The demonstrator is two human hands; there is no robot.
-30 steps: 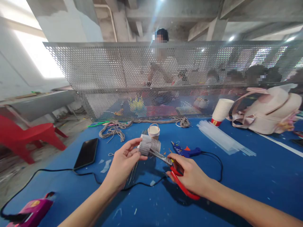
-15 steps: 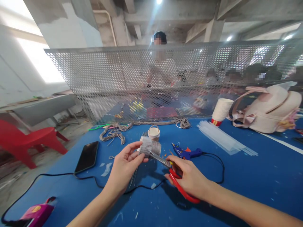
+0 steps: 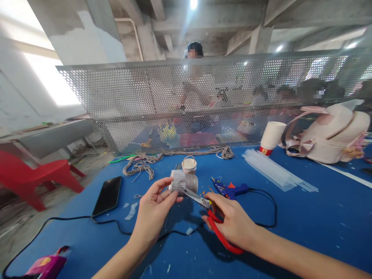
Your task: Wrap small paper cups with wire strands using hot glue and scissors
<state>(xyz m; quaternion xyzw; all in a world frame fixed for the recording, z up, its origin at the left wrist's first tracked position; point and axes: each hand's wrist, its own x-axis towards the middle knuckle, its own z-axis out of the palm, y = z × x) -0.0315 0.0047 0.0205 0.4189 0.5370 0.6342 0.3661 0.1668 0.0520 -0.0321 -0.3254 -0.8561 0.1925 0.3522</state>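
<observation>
Between the fingertips and thumb of my left hand (image 3: 158,197) is a cord-wrapped cup (image 3: 190,182), lying sideways with white material at its left end. My right hand (image 3: 229,217) grips red-handled scissors (image 3: 225,236), whose blades point left and touch or overlap the cup's near side. Just behind the cup, a small cream basket (image 3: 189,164) with a handle stands on the blue table (image 3: 290,224). A blue glue gun (image 3: 232,190) lies behind my right hand, its black cord curving to the right.
A black phone (image 3: 107,195) lies at left, near a magenta device (image 3: 48,265). Cord bundles (image 3: 139,166) run along the perforated metal screen (image 3: 130,93). Translucent strips (image 3: 276,170), stacked paper cups (image 3: 271,135) and a pale bag (image 3: 331,133) are at right. People are beyond the screen.
The scissors and my right hand have shifted slightly, with the blades still at the cup. My left hand keeps its hold. The whole view has moved a little.
</observation>
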